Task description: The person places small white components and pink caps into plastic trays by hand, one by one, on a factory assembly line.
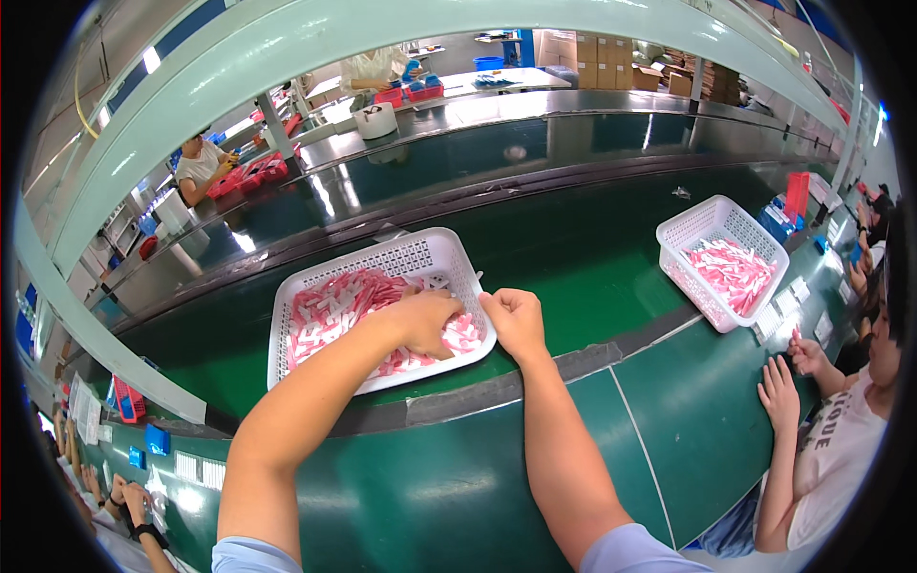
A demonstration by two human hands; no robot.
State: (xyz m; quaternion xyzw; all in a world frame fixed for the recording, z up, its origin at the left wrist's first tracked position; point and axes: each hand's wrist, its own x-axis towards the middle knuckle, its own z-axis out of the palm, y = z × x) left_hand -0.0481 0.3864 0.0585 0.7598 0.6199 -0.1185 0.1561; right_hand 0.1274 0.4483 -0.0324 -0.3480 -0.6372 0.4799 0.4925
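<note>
Your left hand (427, 323) digs, fingers curled, into the pink-and-white pieces (334, 310) in the white basket (420, 256) at frame centre; your right hand (516, 320), a fist, rests on its rim: pinch few, lift cleanly

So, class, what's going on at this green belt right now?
A person reaches both hands to a white basket of pink and white pieces on the green belt. The left hand digs into the pieces; the right hand is closed at the rim. A second basket sits to the right, by a co-worker's hands.
</note>
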